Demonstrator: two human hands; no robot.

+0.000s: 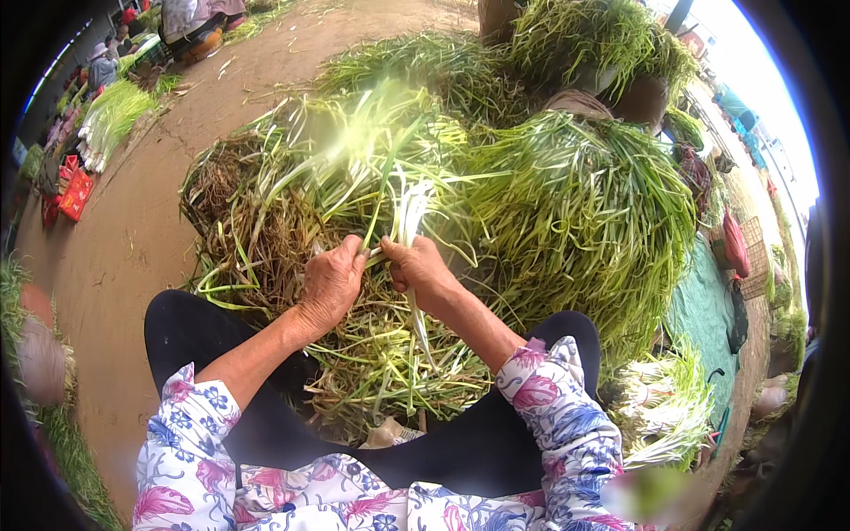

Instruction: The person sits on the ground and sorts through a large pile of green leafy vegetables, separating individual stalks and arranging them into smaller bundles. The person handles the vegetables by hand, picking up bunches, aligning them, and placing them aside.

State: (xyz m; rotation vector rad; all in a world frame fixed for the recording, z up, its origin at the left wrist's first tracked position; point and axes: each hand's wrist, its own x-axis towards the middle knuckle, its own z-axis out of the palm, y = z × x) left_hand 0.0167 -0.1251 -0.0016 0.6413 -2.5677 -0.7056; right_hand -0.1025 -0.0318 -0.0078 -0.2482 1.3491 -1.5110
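My left hand (332,282) pinches a thin green stalk (380,199) between thumb and fingers, just left of my right hand (424,271). In my right hand is a small bunch of scallion-like stalks (413,206), with white stems upward and loose ends hanging below the fist. The thumbs of the two hands nearly meet. Beneath them lies a heap of stripped, partly brown leaves and roots (265,232). Between my knees are more loose leaves (385,372).
A large pile of green stalks (584,226) stands at right, with more heaped greens (591,40) behind. Tied white-stemmed bundles (664,405) lie by my right knee beside a green sheet (697,299). At left are a red bag (75,194), a bundle pile (113,119) and seated people (101,66).
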